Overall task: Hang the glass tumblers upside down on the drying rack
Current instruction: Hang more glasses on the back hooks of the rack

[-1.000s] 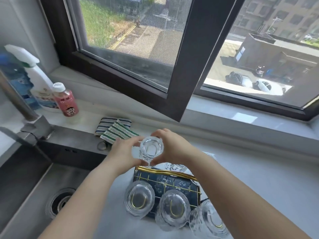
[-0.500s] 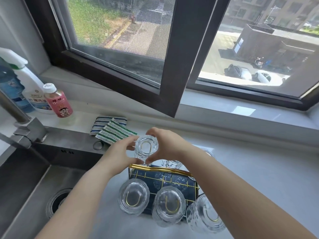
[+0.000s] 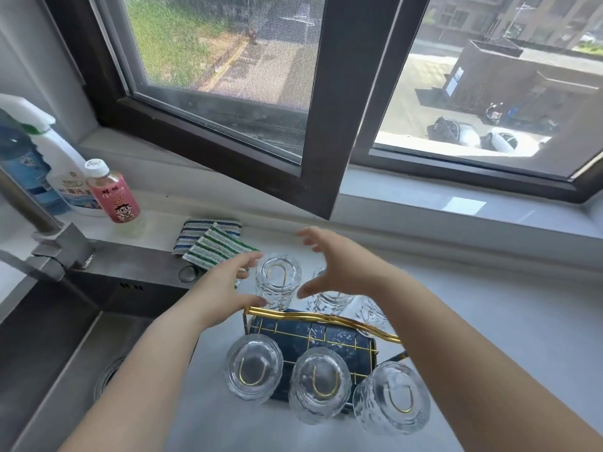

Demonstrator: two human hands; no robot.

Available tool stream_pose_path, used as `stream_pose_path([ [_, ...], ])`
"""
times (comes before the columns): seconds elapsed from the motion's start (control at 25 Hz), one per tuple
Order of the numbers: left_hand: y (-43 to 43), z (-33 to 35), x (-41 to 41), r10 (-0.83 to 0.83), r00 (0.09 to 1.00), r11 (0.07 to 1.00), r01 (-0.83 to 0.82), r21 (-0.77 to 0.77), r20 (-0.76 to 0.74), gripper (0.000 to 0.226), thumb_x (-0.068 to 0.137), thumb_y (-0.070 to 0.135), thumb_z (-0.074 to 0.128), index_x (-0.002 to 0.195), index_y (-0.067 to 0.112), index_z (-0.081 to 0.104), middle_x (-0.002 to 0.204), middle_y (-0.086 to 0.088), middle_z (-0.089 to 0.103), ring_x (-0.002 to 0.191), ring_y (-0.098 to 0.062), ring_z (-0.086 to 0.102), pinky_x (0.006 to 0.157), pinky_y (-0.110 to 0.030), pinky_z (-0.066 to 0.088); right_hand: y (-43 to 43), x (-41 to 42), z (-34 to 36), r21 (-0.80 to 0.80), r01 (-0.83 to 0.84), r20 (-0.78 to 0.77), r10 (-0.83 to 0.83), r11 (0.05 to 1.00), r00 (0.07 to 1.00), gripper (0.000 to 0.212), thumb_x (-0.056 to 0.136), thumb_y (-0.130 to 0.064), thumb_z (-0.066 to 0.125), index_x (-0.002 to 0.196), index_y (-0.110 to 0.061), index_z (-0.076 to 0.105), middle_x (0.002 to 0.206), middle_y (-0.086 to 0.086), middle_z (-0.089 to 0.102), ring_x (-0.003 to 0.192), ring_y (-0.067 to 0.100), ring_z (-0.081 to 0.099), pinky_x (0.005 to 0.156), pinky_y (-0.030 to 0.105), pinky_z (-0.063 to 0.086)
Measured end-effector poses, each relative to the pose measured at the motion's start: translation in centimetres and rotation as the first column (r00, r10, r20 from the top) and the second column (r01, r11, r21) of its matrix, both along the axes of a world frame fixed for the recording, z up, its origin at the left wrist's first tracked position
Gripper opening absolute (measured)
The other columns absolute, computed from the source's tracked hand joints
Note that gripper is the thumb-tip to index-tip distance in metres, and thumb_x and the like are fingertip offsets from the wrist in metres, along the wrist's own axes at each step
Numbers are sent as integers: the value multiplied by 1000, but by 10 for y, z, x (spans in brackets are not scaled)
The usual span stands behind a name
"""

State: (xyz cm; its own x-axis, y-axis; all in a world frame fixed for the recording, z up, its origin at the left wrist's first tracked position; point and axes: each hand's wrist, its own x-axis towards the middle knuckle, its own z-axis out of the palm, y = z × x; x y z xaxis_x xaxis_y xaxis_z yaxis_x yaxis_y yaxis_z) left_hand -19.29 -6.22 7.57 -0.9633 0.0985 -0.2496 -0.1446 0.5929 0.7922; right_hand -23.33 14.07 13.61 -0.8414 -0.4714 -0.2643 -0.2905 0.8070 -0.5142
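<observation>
A gold wire drying rack (image 3: pixel 321 318) with a dark blue tray stands on the counter. Three clear glass tumblers hang upside down on its near pegs: left (image 3: pixel 254 367), middle (image 3: pixel 321 380), right (image 3: pixel 393 398). On the far side another tumbler (image 3: pixel 278 278) hangs upside down over a gold loop. Two more tumblers (image 3: pixel 329 301) are partly hidden behind my right hand. My left hand (image 3: pixel 225 288) is open just left of the far tumbler. My right hand (image 3: pixel 339 265) is open just right of it. Neither hand touches the glass.
A steel sink (image 3: pixel 49 353) with a tap (image 3: pixel 49 243) lies to the left. Striped scouring pads (image 3: pixel 212 244) sit behind the rack. A pink drink bottle (image 3: pixel 112 194) and a spray bottle (image 3: pixel 62 171) stand at the back left. The window frame (image 3: pixel 329 125) rises behind.
Both hands held the far tumbler over its peg; now they have let go and spread apart, and the tumbler hangs on the rack by itself.
</observation>
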Motion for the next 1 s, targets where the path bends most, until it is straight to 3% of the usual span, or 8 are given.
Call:
stream_pose_path([
  [0.2,4,22,-13,-131,991,988,127,-91,-37,89,60,27,84,134,35,35,136,12,46,122,-7,43,102,-33,36,36,4,7,15,54,-39,-53,998,998,76,65,-37,80,130,-23,43,134,0,53,123,19,47,109,41,33],
  [0.28,12,22,-16,-179,984,977,178,-119,-1,92,58,29,85,134,37,35,138,12,44,123,-9,40,102,-33,34,29,7,3,16,24,-40,-23,1000,999,74,68,-37,78,131,-23,42,134,-1,53,124,18,47,114,43,23],
  [0.48,13,14,-15,-118,992,988,113,-110,-43,86,54,29,87,128,33,45,127,10,54,111,-7,45,92,-25,34,0,4,-8,131,-72,-73,82,989,994,83,70,-41,74,137,-19,32,137,1,53,129,20,45,116,45,0],
  [0.72,12,15,-11,-108,992,989,100,-112,-67,86,53,27,88,128,31,45,115,14,53,107,-7,47,89,-25,36,-15,0,-17,129,-79,-84,90,989,992,79,70,-43,74,135,-18,36,133,1,57,127,21,48,116,46,2],
  [1.0,12,17,-13,-150,989,987,149,-56,-9,94,56,26,86,135,32,36,137,8,45,120,-9,40,98,-27,32,-4,0,-17,80,-60,-90,68,995,994,83,68,-43,75,136,-20,34,136,-1,54,128,20,45,116,47,1],
])
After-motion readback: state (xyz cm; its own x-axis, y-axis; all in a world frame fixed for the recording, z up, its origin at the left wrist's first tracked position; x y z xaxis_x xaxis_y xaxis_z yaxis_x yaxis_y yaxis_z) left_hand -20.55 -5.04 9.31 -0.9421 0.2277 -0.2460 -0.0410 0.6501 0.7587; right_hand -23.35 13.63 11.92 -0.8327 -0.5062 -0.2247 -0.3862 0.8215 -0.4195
